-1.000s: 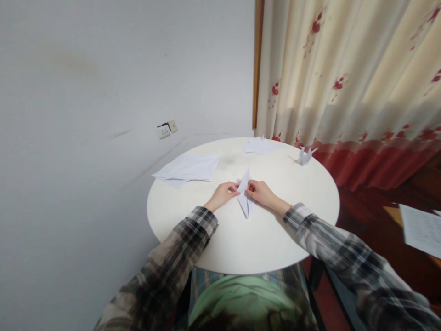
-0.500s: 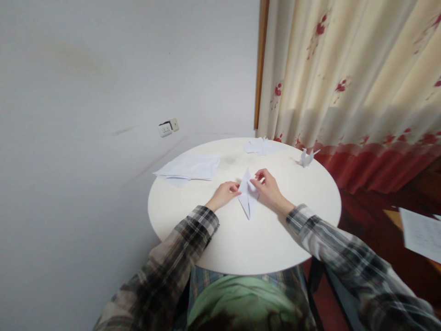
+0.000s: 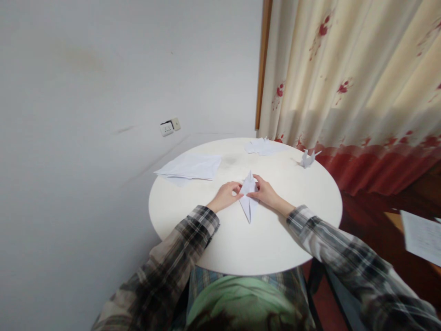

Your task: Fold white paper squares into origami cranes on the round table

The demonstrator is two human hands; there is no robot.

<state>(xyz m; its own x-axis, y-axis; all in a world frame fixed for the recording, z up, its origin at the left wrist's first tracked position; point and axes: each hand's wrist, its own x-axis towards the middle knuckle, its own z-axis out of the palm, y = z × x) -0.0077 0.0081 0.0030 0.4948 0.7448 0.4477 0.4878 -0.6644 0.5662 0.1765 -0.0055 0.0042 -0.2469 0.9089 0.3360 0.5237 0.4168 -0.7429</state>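
Note:
A white folded paper piece (image 3: 248,200), long and pointed at both ends, lies on the round cream table (image 3: 262,243) in front of me. My left hand (image 3: 227,196) pinches its left edge with curled fingers. From the other side my right hand (image 3: 264,192) presses on its right edge, fingers closed against the paper. Both hands meet at the middle of the piece.
A stack of white sheets (image 3: 191,167) lies at the table's far left. More folded paper (image 3: 262,146) rests at the far edge, and a finished paper crane (image 3: 307,158) stands at the far right. A curtain (image 3: 351,82) hangs behind; another paper sheet (image 3: 422,236) lies at right.
My right hand lifted a flap of the paper half a second ago and has now brought it back down onto the piece. The left hand has stayed in place.

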